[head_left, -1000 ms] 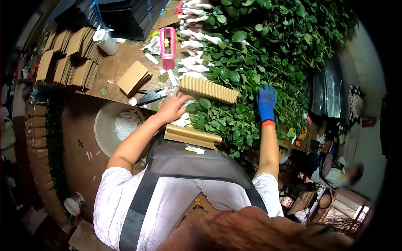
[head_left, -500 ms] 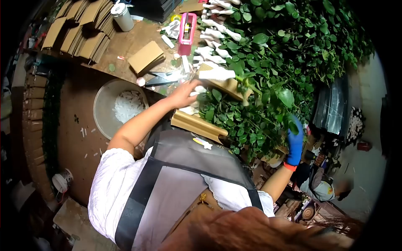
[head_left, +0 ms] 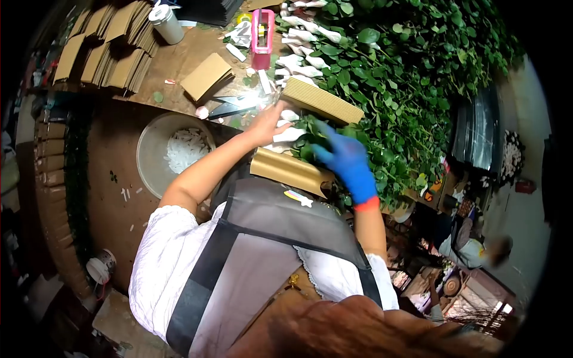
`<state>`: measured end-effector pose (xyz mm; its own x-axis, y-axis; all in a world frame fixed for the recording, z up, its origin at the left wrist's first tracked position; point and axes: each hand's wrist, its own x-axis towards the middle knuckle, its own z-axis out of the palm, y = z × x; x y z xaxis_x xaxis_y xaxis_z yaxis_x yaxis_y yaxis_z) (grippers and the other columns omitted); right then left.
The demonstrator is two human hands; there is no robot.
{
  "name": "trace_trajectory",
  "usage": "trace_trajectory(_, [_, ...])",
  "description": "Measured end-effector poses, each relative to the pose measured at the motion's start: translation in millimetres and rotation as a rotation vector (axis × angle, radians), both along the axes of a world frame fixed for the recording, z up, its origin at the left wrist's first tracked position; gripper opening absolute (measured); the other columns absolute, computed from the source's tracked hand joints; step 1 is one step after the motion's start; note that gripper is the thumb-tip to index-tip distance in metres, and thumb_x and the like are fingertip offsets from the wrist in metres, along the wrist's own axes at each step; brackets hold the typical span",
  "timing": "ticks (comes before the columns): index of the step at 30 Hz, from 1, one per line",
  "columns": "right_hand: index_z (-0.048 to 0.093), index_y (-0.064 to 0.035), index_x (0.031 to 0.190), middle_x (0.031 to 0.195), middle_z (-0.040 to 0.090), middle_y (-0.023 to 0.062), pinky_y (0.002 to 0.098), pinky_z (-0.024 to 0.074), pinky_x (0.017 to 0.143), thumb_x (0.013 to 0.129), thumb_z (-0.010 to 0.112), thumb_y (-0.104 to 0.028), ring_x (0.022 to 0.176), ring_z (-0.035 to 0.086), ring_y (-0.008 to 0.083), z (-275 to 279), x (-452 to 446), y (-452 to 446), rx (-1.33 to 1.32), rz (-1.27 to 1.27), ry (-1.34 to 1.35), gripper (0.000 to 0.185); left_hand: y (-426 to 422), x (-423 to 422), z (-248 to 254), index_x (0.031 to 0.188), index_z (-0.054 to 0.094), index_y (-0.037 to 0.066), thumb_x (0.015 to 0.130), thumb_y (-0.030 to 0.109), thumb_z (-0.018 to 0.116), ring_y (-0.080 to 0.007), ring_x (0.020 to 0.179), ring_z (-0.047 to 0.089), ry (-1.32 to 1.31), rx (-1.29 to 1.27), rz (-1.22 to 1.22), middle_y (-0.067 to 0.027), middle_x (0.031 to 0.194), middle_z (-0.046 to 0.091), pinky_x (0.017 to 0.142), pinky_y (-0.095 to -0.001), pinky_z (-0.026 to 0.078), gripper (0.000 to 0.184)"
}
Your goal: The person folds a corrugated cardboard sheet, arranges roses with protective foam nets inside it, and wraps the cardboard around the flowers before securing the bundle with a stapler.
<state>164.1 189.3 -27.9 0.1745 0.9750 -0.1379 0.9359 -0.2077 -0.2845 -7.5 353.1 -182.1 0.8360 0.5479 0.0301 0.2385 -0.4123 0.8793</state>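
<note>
My bare left hand [head_left: 267, 126] reaches to the bench edge, its thumb and fingers around the head of a white-sleeved flower [head_left: 290, 135]. Another white-covered head lies by its fingertips. My right hand [head_left: 347, 158], in a blue glove with a red cuff, is over the green stems and leaves just right of those heads. It is slightly blurred, with fingers apart and nothing visibly held. Above the hands lies a strip of corrugated cardboard [head_left: 322, 100]. A bent piece of brown cardboard [head_left: 292, 172] stands below them, against my apron.
Many leafy stems [head_left: 412, 77] with white-covered heads are heaped at the upper right. Scissors [head_left: 230, 106], a cardboard stack [head_left: 206, 76], a pink tape dispenser [head_left: 262, 39] and a white cup [head_left: 166, 24] are on the bench. A bucket [head_left: 143, 149] holds white sleeves. Another person [head_left: 462, 244] is at lower right.
My right hand has moved left from the far stems to near the flower heads. The white-headed flower that crossed the upper cardboard strip is off it. My left hand stays nearly in place.
</note>
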Motion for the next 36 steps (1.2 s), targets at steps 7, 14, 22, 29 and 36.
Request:
trace_trajectory(7, [0.064,-0.0189,0.106,0.086,0.072,0.0121,0.0479,0.0524,0.068,0.092,0.057,-0.044,0.078,0.069,0.0331,-78.6,6.7,44.6,-0.177,-0.223,-0.180,0.029,-4.6,-1.2,9.7,0.127,0.045,0.003,0.087,0.032,0.073,-0.0418,0.108,0.053,0.062,0.110,0.066,-0.0247,0.110,0.057,0.088,-0.0477,0.045,0.057])
trace_trajectory(14, [0.067,-0.0186,0.096,0.085,0.072,0.0124,0.0480,0.0535,0.071,0.091,0.059,-0.043,0.079,0.070,0.0328,-98.5,1.2,53.7,-0.182,-0.256,-0.196,0.026,2.5,8.0,32.8,0.078,0.055,0.007,0.097,0.027,0.062,-0.0377,0.066,0.059,-0.086,0.333,0.227,-0.0149,0.064,0.057,0.058,-0.0479,0.046,0.028])
trace_trajectory(22, [0.066,-0.0175,0.092,0.086,0.071,0.0126,0.0483,0.0530,0.071,0.091,0.059,-0.044,0.081,0.069,0.0332,-106.5,2.0,50.5,-0.150,-0.272,-0.156,0.027,-5.0,-32.3,36.1,0.096,0.073,0.002,0.092,0.005,0.058,-0.0246,0.088,0.073,-0.372,0.028,0.392,-0.0152,0.103,0.073,0.076,-0.0335,0.057,0.015])
trace_trajectory(29, [0.066,-0.0143,0.097,0.088,0.072,0.0122,0.0463,0.0538,0.074,0.091,0.059,-0.047,0.084,0.070,0.0315,-89.1,-6.5,60.8,-0.239,-0.248,-0.140,0.033,27.4,-33.9,20.8,0.084,0.053,0.003,0.088,0.017,0.069,-0.0106,0.066,0.051,-0.128,-0.337,0.356,-0.0022,0.075,0.057,0.062,-0.0282,0.045,0.022])
trace_trajectory(36, [0.065,-0.0148,0.096,0.090,0.072,0.0099,0.0458,0.0537,0.073,0.092,0.059,-0.045,0.084,0.070,0.0305,-101.0,-9.7,62.9,-0.262,-0.263,-0.184,0.032,8.3,-9.1,22.5,0.094,0.060,0.002,0.098,0.030,0.058,-0.0374,0.081,0.063,-0.024,-0.194,0.200,-0.0186,0.088,0.064,0.074,-0.0408,0.049,0.029])
